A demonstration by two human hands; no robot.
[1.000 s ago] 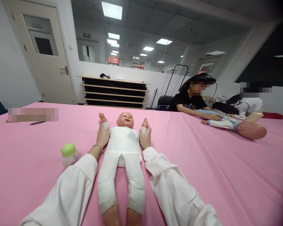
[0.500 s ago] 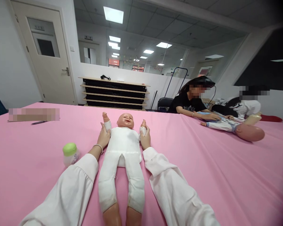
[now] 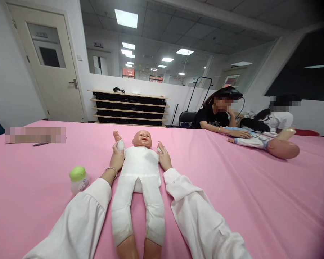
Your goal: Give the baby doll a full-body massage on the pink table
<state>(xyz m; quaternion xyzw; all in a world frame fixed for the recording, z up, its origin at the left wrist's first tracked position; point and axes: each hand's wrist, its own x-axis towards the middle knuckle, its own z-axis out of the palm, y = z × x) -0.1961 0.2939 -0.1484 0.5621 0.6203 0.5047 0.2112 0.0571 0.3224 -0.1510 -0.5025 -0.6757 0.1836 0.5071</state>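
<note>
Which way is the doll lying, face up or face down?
Face up: the doll lies between left hand and right hand, its face showing.

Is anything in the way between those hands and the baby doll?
Nothing visible. The left hand and right hand are right up against the baby doll, one on each side. The green-lidded jar stands outside the left sleeve, out of the way.

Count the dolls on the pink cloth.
2. One doll lies between the left hand and right hand; the other doll lies at far right, a co-worker's hand on it. No sign of any hidden.
</note>
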